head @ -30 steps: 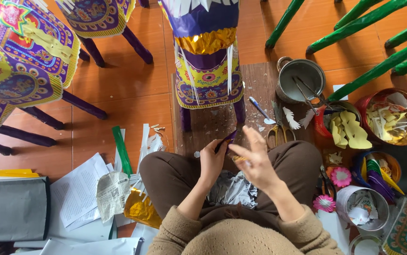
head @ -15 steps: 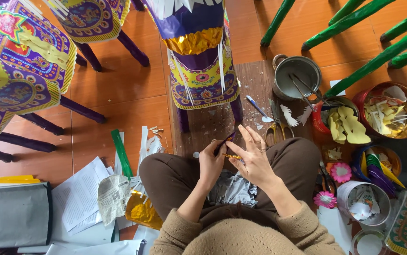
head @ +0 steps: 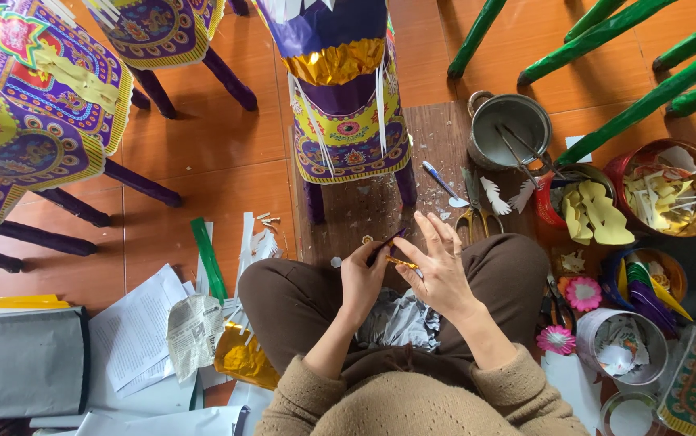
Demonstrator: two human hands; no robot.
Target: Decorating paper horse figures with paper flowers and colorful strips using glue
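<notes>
My left hand pinches a thin dark purple stick that points up and to the right. My right hand has its fingers spread and holds a small strip of gold foil against the stick's lower end. Both hands hover over my lap, above crumpled grey paper. Just beyond them stands a purple, yellow and gold paper horse figure on a wooden board.
Scissors, a blue pen and white paper cut-outs lie on the board. A metal pot and bowls of yellow paper shapes sit to the right, with pink paper flowers. More paper horses stand left; sheets and a grey box lie lower left.
The view has drifted slightly. My hands stay over my lap with the stick and foil; the right fingers have shifted a little.
</notes>
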